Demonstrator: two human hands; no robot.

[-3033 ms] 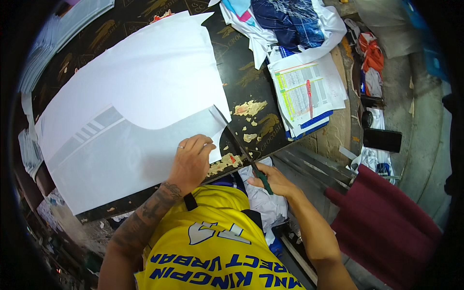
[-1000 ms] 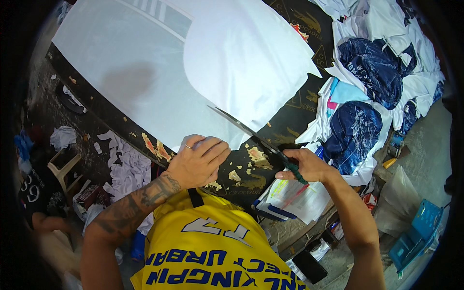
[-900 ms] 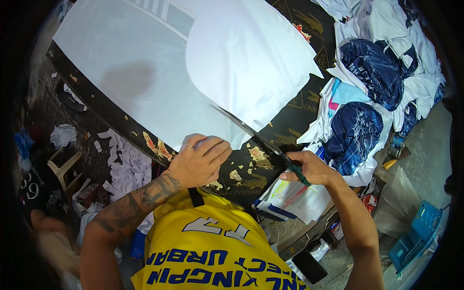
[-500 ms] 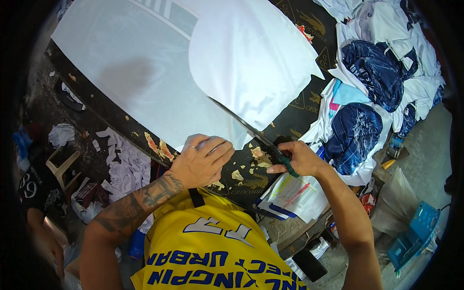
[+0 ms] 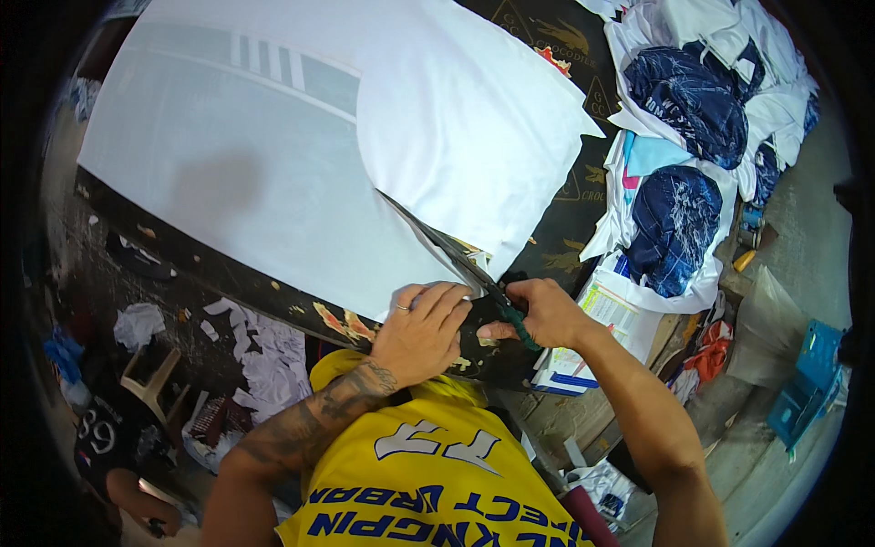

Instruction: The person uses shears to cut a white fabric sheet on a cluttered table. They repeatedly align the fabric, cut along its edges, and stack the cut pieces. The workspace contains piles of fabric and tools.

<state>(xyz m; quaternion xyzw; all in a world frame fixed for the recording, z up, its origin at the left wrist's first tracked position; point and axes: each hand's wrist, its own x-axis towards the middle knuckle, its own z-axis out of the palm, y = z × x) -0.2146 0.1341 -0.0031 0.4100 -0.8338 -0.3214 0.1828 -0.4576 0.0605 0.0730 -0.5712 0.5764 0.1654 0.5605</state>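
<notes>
On a dark, worn board (image 5: 547,237) lies a large white fabric sheet (image 5: 456,128) with a pale grey, striped layer (image 5: 210,137) over its left part, meeting along a curved line. My right hand (image 5: 538,314) grips long scissors (image 5: 456,255) with green-wrapped handles, their blades pointing up-left into the fabric along that line, a gap showing beside them. My left hand (image 5: 424,324), a ring on it, is closed over the fabric's near edge, just left of the blades. A yellow garment with blue lettering (image 5: 437,447) is below my hands.
Piled white and navy clothing (image 5: 674,219) and papers (image 5: 602,319) line the board's right side. A blue plastic object (image 5: 802,383) stands far right. At lower left are fabric scraps (image 5: 273,356), a beige stool (image 5: 159,383) and a co-worker in black (image 5: 109,447).
Over three seconds the view has turned markedly toward the clothing pile. During the last second my hands have drawn closer together and the white opening at the scissor blades has become visible.
</notes>
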